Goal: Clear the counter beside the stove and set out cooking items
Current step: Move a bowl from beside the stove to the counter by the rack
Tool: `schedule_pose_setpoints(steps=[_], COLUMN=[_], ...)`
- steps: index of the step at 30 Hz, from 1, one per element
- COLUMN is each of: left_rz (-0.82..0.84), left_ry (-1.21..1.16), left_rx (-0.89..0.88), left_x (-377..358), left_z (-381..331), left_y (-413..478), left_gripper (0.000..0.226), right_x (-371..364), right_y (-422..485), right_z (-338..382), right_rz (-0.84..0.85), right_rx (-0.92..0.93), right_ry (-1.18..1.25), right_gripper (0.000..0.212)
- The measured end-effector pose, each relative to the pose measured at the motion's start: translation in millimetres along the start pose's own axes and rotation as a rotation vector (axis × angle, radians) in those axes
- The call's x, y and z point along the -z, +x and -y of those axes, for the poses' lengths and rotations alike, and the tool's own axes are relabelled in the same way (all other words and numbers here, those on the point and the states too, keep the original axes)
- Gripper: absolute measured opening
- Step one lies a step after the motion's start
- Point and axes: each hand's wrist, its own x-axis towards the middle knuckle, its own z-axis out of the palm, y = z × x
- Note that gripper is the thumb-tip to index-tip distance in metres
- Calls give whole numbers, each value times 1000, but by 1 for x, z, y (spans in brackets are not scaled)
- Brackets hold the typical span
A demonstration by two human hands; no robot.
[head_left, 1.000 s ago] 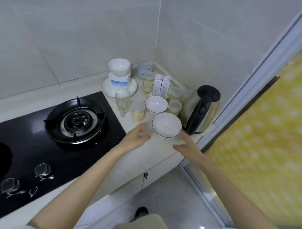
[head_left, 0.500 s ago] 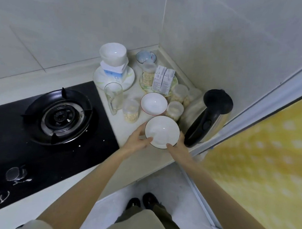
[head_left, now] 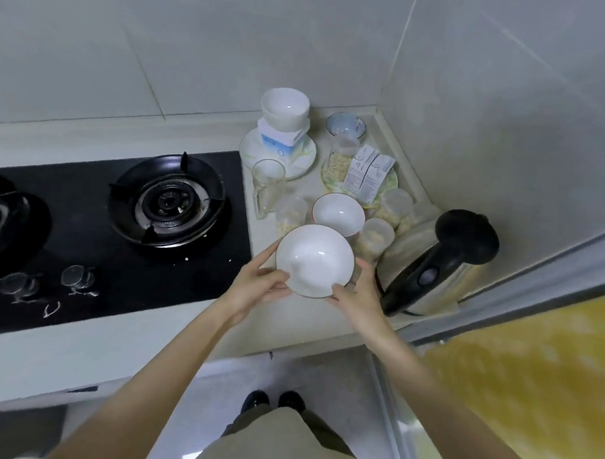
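Both hands grip one white bowl point(head_left: 315, 260): the left hand point(head_left: 258, 282) clasps its rim at 8 o'clock, and the right hand point(head_left: 357, 293) curls round the rim at 4 o'clock. The bowl sits over the counter point(head_left: 301, 329) beside the stove point(head_left: 168, 204); whether its base touches the counter cannot be told. From the held bowl, a second white bowl point(head_left: 338, 213) lies just beside it at 1 o'clock, a kettle point(head_left: 437, 268) stands near at 3 o'clock, and a glass mug point(head_left: 266, 187) stands at 11 o'clock.
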Motion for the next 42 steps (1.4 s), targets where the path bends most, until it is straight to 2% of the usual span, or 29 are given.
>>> schedule_pose_setpoints(steps=[7, 15, 19, 26, 30, 36, 42], left_rz=[-240, -513, -721, -979, -1116, -1359, -1550], left_ry=[-168, -268, -401, -569, -617, -696, -786], left_rx=[-139, -248, -280, -373, -398, -443, -478], left_x=[19, 55, 80, 124, 145, 176, 186], left_z=[-27, -28, -12, 47, 84, 164, 225], left_y=[-63, -159, -226, -377, -454, -620, -738], left_gripper=[60, 57, 54, 56, 58, 62, 58], right_x=[-19, -79, -129, -235, -284, -372, -437], right_y=[-24, -64, -103, -219, -291, -450, -577], right_z=[60, 94, 100, 88, 68, 12, -33], right_rz=[300, 576, 753, 1084, 1217, 1450, 1647], right_rx=[138, 183, 185, 231, 285, 304, 300], right_ry=[84, -15, -79, -218, -277, -347, -432], right_gripper=[51, 50, 50, 54, 48, 48, 46])
